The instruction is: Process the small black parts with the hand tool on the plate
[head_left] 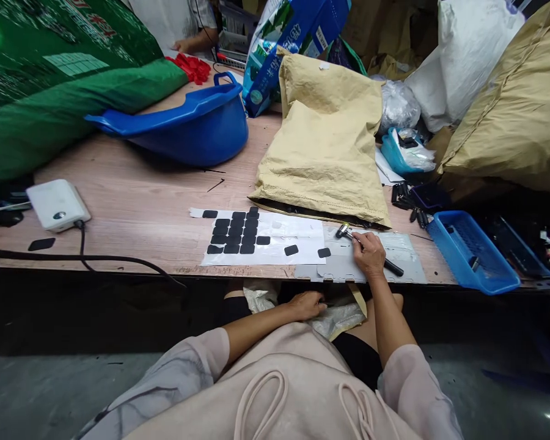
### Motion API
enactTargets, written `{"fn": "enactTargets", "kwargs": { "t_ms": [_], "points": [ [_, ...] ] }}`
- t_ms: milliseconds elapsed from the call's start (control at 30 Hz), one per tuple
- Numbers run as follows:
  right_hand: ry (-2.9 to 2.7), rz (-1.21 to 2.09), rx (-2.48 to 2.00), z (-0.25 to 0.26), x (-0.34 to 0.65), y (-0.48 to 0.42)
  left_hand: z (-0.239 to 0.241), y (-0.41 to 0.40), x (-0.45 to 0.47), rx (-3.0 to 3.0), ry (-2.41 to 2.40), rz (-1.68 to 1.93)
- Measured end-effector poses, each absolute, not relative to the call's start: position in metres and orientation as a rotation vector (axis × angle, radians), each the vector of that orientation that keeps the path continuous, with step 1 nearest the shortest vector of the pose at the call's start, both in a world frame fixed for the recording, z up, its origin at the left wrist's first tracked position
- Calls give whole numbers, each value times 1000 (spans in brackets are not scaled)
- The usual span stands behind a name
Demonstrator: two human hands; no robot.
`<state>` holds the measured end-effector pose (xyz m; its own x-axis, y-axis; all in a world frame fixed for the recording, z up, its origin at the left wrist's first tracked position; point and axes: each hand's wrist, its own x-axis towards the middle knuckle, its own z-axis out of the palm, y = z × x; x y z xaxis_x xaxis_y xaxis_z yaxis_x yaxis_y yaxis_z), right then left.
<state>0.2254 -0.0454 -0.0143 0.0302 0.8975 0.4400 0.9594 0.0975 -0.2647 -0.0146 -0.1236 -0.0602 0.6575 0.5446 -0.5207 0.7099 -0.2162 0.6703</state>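
Note:
Over the table's front edge, my right hand (370,253) is closed round the shaft of a small hammer (393,267). The hammer lies low over a grey plate (371,269), its head pointing left. Down in my lap, my left hand (308,304) has its fingers curled together at a silvery-lined bag (343,319); what is in them is hidden. Left of the hammer is a white sheet (297,223) bearing rows of black rounded pads (235,232). Two loose-looking pads, one a black pad (324,252), sit near the sheet's right end.
A tan paper sack (323,146) lies behind the sheet. A blue basin (187,128) and a white device (58,205) with a cable stand left. On the right is a blue basket (472,250). A person's arm (196,44) shows at the back.

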Motion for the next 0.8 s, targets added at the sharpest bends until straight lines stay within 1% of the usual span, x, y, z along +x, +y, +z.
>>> {"fn": "enactTargets", "kwargs": {
  "t_ms": [67, 133, 233, 333, 367, 433, 500, 567, 667, 800],
  "points": [
    [-1872, -170, -1811, -14, 225, -45, -72, -122, -13, 1869, 1046, -295],
    [-1863, -183, -1809, -15, 226, -45, -68, -122, -15, 1892, 1037, -299],
    [-1856, -202, -1803, -17, 226, -45, -39, -119, -23, 1980, 862, -175],
    [-1861, -218, -1796, -17, 226, -45, 3, -93, -36, 1960, 780, 125],
    [-1860, -221, -1795, -18, 226, -45, 15, -77, -42, 1924, 860, 245],
    [-1858, -222, -1795, -18, 226, -45, 33, -38, -54, 1853, 1228, 468],
    [-1856, -220, -1794, -18, 226, -44, 41, 4, -67, 1803, 1616, 595],
    [-1860, -214, -1791, -18, 226, -44, 41, 39, -75, 1760, 1873, 667],
    [-1867, -212, -1789, -18, 227, -44, 36, 69, -78, 1634, 1990, 624],
    [-1876, -213, -1793, -19, 228, -44, 35, 67, -77, 1476, 1939, 608]
  ]
}}
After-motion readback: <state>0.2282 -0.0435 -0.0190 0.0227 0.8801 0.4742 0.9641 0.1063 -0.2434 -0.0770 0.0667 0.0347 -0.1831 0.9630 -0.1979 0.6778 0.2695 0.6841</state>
